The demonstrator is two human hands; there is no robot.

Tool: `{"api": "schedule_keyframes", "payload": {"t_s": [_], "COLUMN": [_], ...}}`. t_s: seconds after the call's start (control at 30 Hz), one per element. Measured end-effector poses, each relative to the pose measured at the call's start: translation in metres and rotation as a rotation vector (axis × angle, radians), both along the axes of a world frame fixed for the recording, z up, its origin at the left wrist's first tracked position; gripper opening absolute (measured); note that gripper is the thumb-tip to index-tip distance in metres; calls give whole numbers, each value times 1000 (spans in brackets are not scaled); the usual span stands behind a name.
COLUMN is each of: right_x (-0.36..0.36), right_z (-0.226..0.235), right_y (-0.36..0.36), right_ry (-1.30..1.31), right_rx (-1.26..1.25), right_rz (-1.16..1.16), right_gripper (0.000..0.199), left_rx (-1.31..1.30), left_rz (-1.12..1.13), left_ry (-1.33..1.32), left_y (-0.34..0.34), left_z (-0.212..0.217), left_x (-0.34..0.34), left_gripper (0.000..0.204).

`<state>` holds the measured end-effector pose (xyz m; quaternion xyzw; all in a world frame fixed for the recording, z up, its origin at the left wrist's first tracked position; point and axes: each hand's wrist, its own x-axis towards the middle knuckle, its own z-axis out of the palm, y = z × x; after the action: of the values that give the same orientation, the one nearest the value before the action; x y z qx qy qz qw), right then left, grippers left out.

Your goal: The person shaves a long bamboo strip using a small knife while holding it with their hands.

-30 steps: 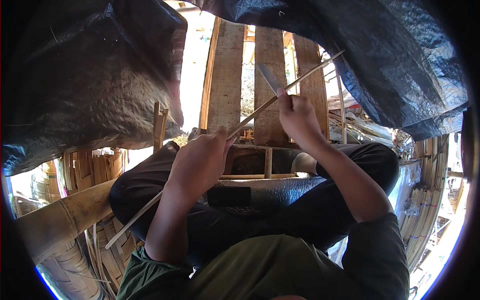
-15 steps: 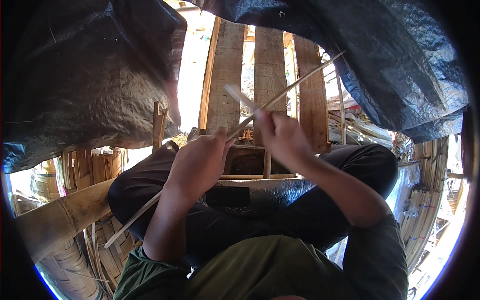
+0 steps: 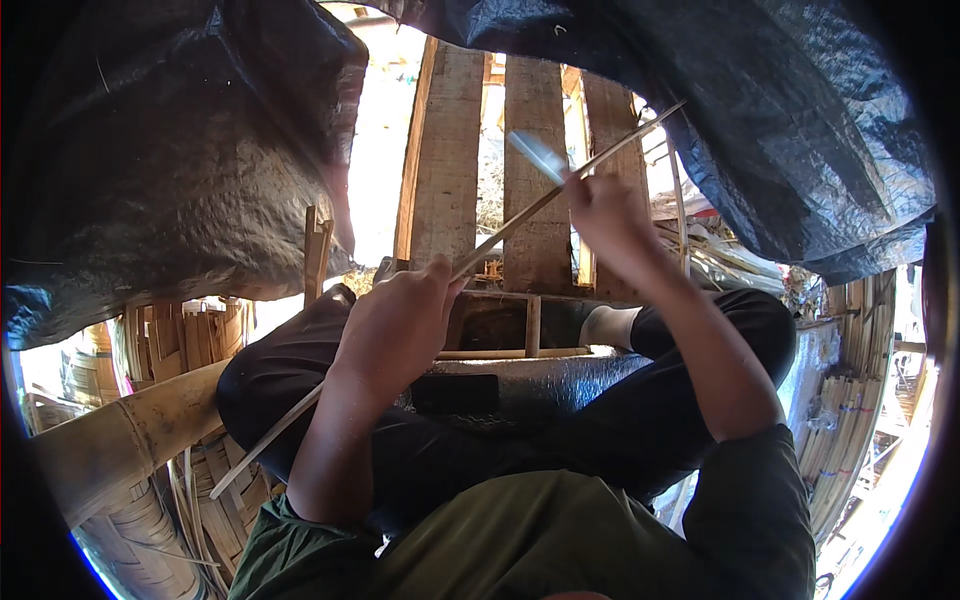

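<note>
One long bamboo strip (image 3: 500, 232) is in hand in the head view, the only view supplied. Its long axis runs on a diagonal, from about 7 o'clock at the lower left, beside the person's thigh, up to about 1 o'clock, where its tip ends near the dark tarpaulin (image 3: 800, 130).

Left hand (image 3: 395, 330): clenched around the strip at mid-length, knuckles up, resting above the lap. From this hand the free upper length runs off toward 1 o'clock.

Right hand (image 3: 600, 215): closed on a knife (image 3: 538, 155), whose pale blade points toward 11 o'clock from the fist. The blade lies against or just beside the strip; actual contact cannot be confirmed through the blur. This hand is the nearer of the two to the strip's upper end, and sits at 1 o'clock from the left hand.

Count: two hands, one strip being worked, one knife. One thick bamboo pole (image 3: 110, 440) lies at 8 o'clock. Several bundled strips (image 3: 850, 430) stand at 4 o'clock, number not countable. Three upright wooden planks (image 3: 530, 170) at 12 o'clock.
</note>
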<state>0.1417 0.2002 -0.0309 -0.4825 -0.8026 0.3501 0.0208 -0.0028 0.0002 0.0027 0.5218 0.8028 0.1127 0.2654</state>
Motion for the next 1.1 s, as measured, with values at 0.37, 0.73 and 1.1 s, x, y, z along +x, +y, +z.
{"api": "schedule_keyframes", "payload": {"t_s": [0.37, 0.73, 1.1], "right_x": [2, 3, 7], "right_z": [-10, 3, -14], "right_y": [10, 23, 12], "right_ry": [-57, -52, -72], "right_rx": [11, -301, -168], "right_rz": [22, 49, -56], "right_gripper": [54, 58, 54], "left_rx": [-94, -74, -78], "left_rz": [-36, -61, -53], "left_ry": [37, 120, 92], "left_y": [-3, -5, 0], "left_z": [3, 0, 2], "left_x": [3, 8, 8], "left_gripper": [16, 18, 15]}}
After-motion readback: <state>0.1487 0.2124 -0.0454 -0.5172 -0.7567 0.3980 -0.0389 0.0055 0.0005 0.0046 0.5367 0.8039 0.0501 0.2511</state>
